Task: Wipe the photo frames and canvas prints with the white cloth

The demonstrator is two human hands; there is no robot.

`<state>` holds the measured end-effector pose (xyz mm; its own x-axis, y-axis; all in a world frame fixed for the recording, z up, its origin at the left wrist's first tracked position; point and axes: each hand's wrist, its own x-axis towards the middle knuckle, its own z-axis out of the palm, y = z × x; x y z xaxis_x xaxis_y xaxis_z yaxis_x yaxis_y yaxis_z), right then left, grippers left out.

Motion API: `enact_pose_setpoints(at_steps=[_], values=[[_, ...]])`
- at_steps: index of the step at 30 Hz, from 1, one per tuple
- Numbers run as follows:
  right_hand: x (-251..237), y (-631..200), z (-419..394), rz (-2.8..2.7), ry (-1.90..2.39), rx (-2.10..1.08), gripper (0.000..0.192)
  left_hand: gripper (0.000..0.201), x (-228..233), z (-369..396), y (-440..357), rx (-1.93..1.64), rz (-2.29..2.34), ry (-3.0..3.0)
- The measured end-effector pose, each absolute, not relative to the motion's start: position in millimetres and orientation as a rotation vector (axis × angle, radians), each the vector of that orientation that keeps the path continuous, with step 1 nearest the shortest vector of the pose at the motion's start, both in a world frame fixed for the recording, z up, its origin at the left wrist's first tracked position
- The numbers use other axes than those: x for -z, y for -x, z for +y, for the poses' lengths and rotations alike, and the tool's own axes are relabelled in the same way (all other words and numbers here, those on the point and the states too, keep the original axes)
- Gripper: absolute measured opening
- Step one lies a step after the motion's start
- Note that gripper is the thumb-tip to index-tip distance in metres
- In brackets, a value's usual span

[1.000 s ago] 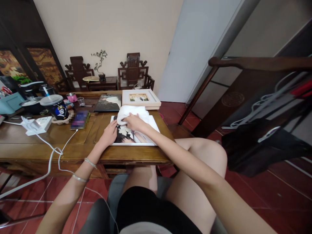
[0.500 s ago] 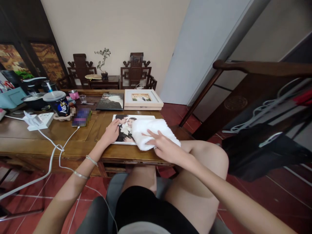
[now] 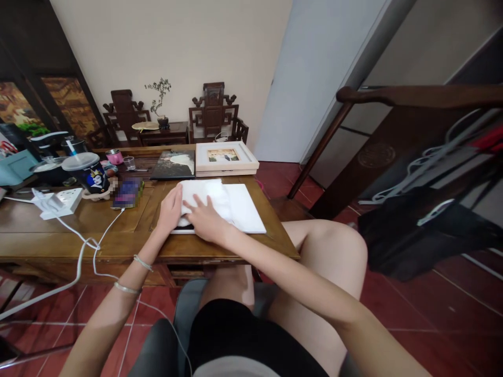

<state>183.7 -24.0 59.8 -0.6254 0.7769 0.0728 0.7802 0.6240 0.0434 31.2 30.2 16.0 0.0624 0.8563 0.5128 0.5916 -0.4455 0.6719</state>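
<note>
Two bare hands at a white panel, a cloth pressed beneath the right one

A seated person's right hand (image 3: 205,219) rests palm down on a white cloth (image 3: 214,192), fingers spread and not clenched, holding it by pressure. The left hand (image 3: 170,208) lies at the panel's left end, fingers straight and close together, touching the cloth's edge; whether it grips the panel is hidden. The white panel (image 3: 248,209) lies flat on a wooden table (image 3: 129,235), under the cloth and reaching out beyond the right hand.

This looks like wiping. To do it well, the left hand should brace the panel's edge so it cannot slide, while the right keeps the cloth flat under spread fingers, with light, even pressure and overlapping strokes out to the corners.

The panel's long axis appears to run side to side, from the left hand toward the person's right, with a long edge facing the body. Its right part is plain white; a dark strip shows below the cloth, between the hands. The cloth covers too much to tell which way any picture points.

Beyond the hands lies a pale framed picture (image 3: 223,156).
</note>
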Motion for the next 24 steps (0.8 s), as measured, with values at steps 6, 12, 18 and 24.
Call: enact_pose_setpoints(at_steps=[6, 12, 18, 24], values=[[-59, -225, -68, -2.891, 1.107, -0.056, 0.06, 0.051, -16, 27, -35, -1.262, 1.451, -2.133], [-60, -273, -70, -2.779, 1.316, -0.126, 0.063, 0.04, -10, 26, -37, -0.981, 1.431, -2.352], [-61, -263, 3, -2.622, 1.598, -0.076, 0.051, 0.043, -5, 28, -35, -0.882, 1.461, -2.357], [-76, -198, 66, -2.538, 1.437, -0.346, 0.046, 0.039, -10, 27, -35, -0.854, 1.459, -2.412]])
